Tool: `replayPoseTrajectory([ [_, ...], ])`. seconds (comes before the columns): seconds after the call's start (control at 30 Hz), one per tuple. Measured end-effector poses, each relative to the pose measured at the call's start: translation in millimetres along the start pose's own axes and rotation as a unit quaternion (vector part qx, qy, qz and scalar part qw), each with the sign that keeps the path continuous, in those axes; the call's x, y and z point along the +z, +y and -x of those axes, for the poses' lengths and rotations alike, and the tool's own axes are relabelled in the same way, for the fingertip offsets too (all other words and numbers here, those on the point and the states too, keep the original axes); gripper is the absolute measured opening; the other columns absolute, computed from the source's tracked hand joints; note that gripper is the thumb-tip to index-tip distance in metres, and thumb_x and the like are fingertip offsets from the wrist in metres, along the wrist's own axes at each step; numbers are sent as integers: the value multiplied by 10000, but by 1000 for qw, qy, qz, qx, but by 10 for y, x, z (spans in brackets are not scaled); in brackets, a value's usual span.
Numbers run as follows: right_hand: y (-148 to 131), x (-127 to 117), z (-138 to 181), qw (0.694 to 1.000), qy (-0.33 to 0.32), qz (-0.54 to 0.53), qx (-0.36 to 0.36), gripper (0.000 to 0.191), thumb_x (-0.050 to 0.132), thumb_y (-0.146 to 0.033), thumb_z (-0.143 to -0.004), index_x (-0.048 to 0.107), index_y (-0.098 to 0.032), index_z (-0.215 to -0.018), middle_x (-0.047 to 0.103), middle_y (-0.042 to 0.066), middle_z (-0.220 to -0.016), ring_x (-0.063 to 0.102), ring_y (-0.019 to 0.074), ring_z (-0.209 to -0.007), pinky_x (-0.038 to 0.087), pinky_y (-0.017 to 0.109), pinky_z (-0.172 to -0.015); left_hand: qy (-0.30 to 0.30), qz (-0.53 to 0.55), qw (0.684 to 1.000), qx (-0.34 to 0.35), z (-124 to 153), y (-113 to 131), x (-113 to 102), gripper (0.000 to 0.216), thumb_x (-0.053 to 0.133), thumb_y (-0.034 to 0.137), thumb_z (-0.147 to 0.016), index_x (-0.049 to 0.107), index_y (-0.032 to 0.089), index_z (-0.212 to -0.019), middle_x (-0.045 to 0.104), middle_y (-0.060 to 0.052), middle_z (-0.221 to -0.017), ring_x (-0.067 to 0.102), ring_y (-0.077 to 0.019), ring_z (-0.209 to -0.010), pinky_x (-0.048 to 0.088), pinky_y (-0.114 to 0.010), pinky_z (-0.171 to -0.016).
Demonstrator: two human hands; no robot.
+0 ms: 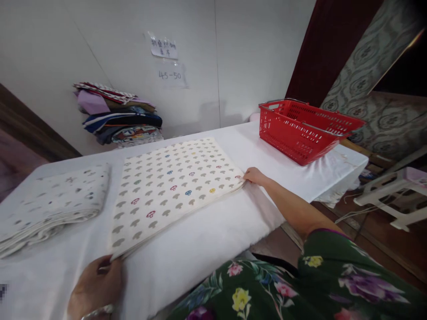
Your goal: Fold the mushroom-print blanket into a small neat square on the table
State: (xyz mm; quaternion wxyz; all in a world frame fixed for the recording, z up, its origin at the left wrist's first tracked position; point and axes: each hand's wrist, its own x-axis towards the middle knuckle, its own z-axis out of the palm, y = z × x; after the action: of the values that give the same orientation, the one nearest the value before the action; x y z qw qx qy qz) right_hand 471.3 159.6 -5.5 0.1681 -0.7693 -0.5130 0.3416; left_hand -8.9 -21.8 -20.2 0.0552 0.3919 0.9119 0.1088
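Note:
A folded white cloth with a mushroom print lies flat on the white-covered table. My left hand pinches its near left corner at the table's front edge. My right hand grips the cloth's right corner, fingers closed on the edge. Both arms are spread wide along the cloth's near side.
A second folded printed cloth lies to the left. A pile of folded coloured fabrics leans against the wall at the back. A red plastic basket stands on the table's far right corner. A white stool is beyond the table.

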Motion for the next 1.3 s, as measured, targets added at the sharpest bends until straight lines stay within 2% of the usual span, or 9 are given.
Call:
replayPoseTrajectory([
  [0.13,-19,5,-19,1000,-20,-19,8,135,696,-206,-687,617,-101,-718,545,2,-425,511,99,-383,394,175,-404,-46,20,999,-22,92,101,-93,300,516,453,-700,595,273,-927,665,27,-835,618,-215,-761,486,-316,-655],
  [0.27,-23,28,-78,999,-45,-15,18,240,737,-296,-672,592,-105,-656,570,41,-441,534,127,-383,400,198,-379,-36,57,998,-2,147,89,-92,331,499,451,-724,596,229,-950,655,-38,-849,610,-243,-798,471,-343,-682],
  [0.37,-2,55,-114,998,-59,-22,26,276,752,-329,-658,579,-114,-640,564,42,-432,527,131,-375,382,205,-367,-24,81,996,-1,162,55,-67,338,499,446,-731,591,229,-973,649,-42,-825,609,-238,-787,465,-344,-681],
  [0.5,48,83,-133,995,-66,-62,29,271,750,-334,-654,571,-131,-657,551,20,-414,492,108,-365,337,193,-360,-15,101,995,8,158,21,-42,313,513,410,-729,590,224,-969,645,-46,-819,606,-228,-772,464,-334,-677],
  [0.63,96,109,-143,996,-62,-58,23,233,693,-310,-704,543,-144,-640,499,-3,-361,421,87,-329,251,192,-329,-13,98,995,10,146,-12,-41,289,487,362,-744,581,213,-972,644,-65,-892,606,-230,-820,464,-329,-706],
  [0.73,127,130,-148,996,-62,-54,17,232,643,-310,-739,518,-155,-619,474,-16,-346,383,75,-313,235,191,-328,-24,102,994,11,129,-58,-27,289,473,357,-753,570,215,-986,643,-63,-915,606,-230,-842,464,-324,-722],
  [0.97,86,157,-121,997,-57,-56,-8,138,628,-234,-708,515,-158,-689,534,-1,-418,501,114,-381,294,186,-354,-13,111,993,31,96,-115,21,321,455,376,-766,566,212,-1018,644,-74,-979,612,-237,-881,468,-335,-754],
  [1.13,6,195,-65,986,-77,-146,20,150,633,-237,-710,502,-169,-736,528,-24,-452,534,120,-420,425,208,-415,-49,182,981,31,93,-83,-48,475,463,409,-753,481,201,-1180,637,-59,-1033,624,-216,-888,476,-319,-760],
  [1.3,22,237,-25,965,-122,-233,19,273,721,-301,-648,514,-170,-768,589,-2,-574,574,132,-497,504,253,-473,-54,216,975,-3,-29,-88,-61,521,462,571,-736,534,194,-1089,671,-64,-944,642,-248,-834,477,-353,-732],
])
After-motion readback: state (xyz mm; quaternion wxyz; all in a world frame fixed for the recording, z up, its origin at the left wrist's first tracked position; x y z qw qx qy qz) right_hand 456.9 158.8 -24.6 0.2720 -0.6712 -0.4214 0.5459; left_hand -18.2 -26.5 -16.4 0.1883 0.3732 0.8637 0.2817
